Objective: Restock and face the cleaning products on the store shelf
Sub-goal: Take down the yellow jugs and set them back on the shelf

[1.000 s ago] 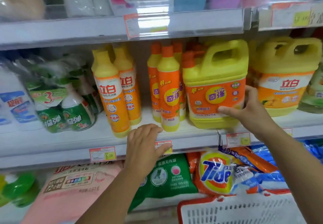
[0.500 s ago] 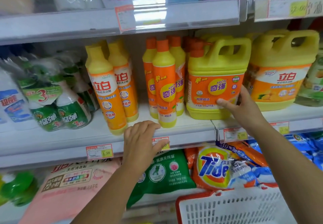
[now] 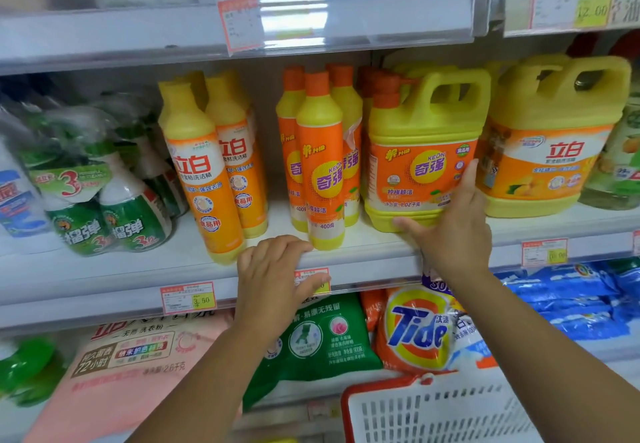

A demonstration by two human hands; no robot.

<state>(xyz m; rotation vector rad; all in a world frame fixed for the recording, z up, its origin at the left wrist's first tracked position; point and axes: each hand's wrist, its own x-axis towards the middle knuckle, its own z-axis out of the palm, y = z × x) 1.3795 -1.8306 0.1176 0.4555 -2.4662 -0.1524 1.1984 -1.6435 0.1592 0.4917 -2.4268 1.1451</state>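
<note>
A yellow detergent jug with an orange label (image 3: 420, 152) stands on the middle shelf (image 3: 114, 266). My right hand (image 3: 450, 231) holds its lower right corner, thumb under the front base and fingers up its right side. My left hand (image 3: 273, 276) rests on the shelf's front edge, fingers curled over the lip, just below a slim orange and yellow bottle (image 3: 320, 165). More slim bottles stand behind that one. Two taller yellow and orange bottles (image 3: 204, 172) stand to the left.
A second yellow jug (image 3: 554, 141) stands right of the held one. Green spray bottles (image 3: 104, 207) sit at far left. Below lie a pink bag (image 3: 131, 366), a green bag (image 3: 322, 335), a Tide bag (image 3: 419, 332) and blue packs (image 3: 571, 300). A white basket with a red rim (image 3: 440, 411) is at the bottom.
The jug has slid left, closer to the slim bottles, and now faces front. My right hand moved with it. My left hand stayed on the shelf edge.
</note>
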